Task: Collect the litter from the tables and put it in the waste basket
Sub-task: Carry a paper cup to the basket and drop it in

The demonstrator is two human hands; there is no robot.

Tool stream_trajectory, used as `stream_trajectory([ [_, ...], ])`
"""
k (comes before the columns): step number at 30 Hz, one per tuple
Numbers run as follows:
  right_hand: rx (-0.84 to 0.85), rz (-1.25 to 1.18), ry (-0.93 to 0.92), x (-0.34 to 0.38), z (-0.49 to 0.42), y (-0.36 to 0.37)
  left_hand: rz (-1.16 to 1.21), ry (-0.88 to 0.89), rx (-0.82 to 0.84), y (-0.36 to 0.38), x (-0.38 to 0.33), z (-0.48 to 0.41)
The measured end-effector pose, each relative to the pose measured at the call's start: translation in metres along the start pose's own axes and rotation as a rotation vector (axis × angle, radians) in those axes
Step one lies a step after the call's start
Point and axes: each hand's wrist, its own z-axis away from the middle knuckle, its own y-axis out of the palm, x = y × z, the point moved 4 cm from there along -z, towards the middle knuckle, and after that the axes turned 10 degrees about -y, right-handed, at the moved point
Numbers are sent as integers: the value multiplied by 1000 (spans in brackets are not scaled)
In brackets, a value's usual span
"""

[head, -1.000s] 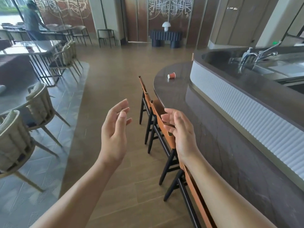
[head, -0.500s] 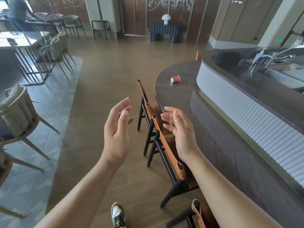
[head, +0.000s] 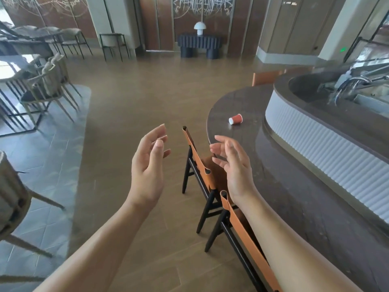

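Note:
A small red paper cup (head: 235,119) lies on its side on the dark curved bar counter (head: 294,197), its white mouth facing left. My left hand (head: 148,165) is raised over the wooden floor with loosely curved fingers and holds nothing. My right hand (head: 232,165) hovers above an orange-backed chair, fingers relaxed and empty, a short way nearer than the cup. No waste basket is in view.
Two orange-and-black bar chairs (head: 202,171) stand against the counter's left edge. A white ribbed counter wall (head: 328,148) and a sink tap (head: 349,85) rise on the right. Grey dining chairs (head: 46,87) and tables fill the left; open wooden floor (head: 147,98) lies ahead.
The view has advanced along the counter: the red cup is nearer and lower in frame. Both hands keep the same raised, empty pose.

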Motion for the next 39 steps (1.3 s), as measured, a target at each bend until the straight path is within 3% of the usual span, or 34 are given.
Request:
stream_trajectory([
  [9,-89,47,11,-74,-117,24,35,-44,101,12,58,-134],
  [19,-203,-2,44,-184,-292,31,1,-71,217,83,132,-326],
  [31,-398,133,56,-251,-440,-42,6,-175,404,196,219,-489],
  [39,-689,221,97,-308,-482,-94,-9,-273,656,291,300,-566],
])
